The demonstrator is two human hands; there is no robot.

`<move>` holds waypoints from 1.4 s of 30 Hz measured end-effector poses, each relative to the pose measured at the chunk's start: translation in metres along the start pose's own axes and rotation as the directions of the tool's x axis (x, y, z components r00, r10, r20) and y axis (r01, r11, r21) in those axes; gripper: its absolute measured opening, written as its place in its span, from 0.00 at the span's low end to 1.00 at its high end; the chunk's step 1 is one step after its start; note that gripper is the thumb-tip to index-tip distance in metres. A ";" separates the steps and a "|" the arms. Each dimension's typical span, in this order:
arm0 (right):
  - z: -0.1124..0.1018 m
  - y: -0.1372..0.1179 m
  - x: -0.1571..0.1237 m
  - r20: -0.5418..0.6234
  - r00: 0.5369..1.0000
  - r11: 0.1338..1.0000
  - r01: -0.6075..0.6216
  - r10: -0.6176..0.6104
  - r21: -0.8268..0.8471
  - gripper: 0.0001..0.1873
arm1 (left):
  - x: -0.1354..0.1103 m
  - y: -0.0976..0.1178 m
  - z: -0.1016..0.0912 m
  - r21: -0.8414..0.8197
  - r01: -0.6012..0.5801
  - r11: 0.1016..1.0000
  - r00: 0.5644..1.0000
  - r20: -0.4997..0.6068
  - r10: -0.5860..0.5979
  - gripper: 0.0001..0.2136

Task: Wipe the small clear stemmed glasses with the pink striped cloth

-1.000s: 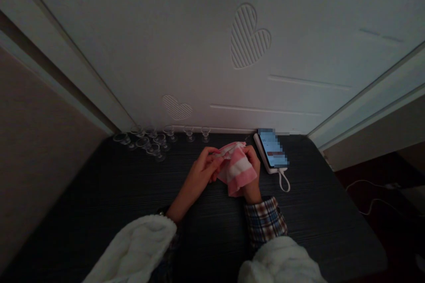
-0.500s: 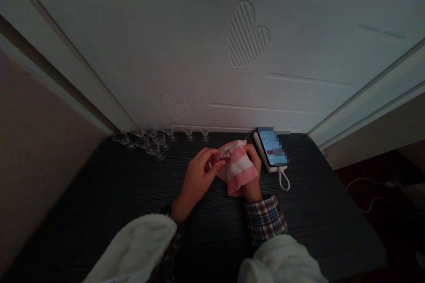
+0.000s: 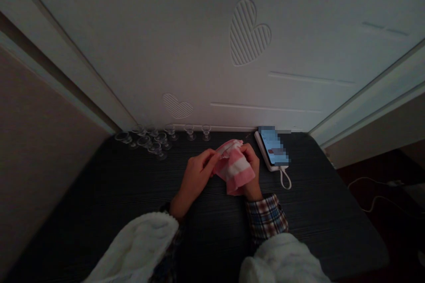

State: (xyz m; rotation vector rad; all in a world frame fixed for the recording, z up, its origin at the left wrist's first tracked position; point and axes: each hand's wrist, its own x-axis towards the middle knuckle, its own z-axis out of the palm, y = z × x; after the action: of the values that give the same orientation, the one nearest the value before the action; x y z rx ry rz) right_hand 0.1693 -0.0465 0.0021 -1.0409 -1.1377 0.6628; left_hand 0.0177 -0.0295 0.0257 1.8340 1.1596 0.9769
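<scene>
Pink-white cloth [image 3: 236, 169] in left hand [image 3: 195, 177] & right hand [image 3: 253, 183], long axis near-far.

I am watching through one head-worn camera, looking forward and down over the table [image 3: 99, 194].
The lens is sitting above and just behind the person's arms, so both fluffy white sleeves [image 3: 139, 247] are entering from the bottom edge and the left hand [image 3: 195, 177] and right hand [image 3: 251, 172] are meeting close under it, a little below the frame's middle, at the pink striped cloth [image 3: 235, 170]. It is facing the white heart-embossed panel [image 3: 199, 44] that is rising behind the table's far edge and filling the upper half; the wide lens is bending the side edges.
</scene>
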 end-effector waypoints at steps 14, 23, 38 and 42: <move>-0.001 0.003 0.000 -0.045 0.995 0.984 -0.086 0.094 0.154 0.07 | 0.005 -0.009 -0.001 0.130 -0.190 0.973 0.974 -0.096 0.203 0.12; 0.001 0.003 0.002 -0.012 0.998 0.985 -0.054 0.057 0.163 0.07 | 0.003 -0.007 -0.001 -0.025 -0.020 0.999 0.998 -0.066 0.018 0.13; 0.002 0.003 0.000 0.043 0.994 0.973 -0.105 0.098 0.207 0.08 | 0.007 -0.011 0.004 -0.448 0.174 0.877 0.985 0.099 -0.144 0.16; 0.002 0.007 0.001 -0.009 0.995 0.978 -0.092 0.095 0.187 0.08 | 0.006 -0.011 0.007 -0.434 0.109 0.894 0.994 0.050 -0.097 0.15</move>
State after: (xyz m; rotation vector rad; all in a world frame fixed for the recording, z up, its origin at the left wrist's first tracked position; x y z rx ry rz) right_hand 0.1688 -0.0420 -0.0036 -0.9420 -0.9949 0.8176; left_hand 0.0217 -0.0214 0.0144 1.4078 0.9187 1.0492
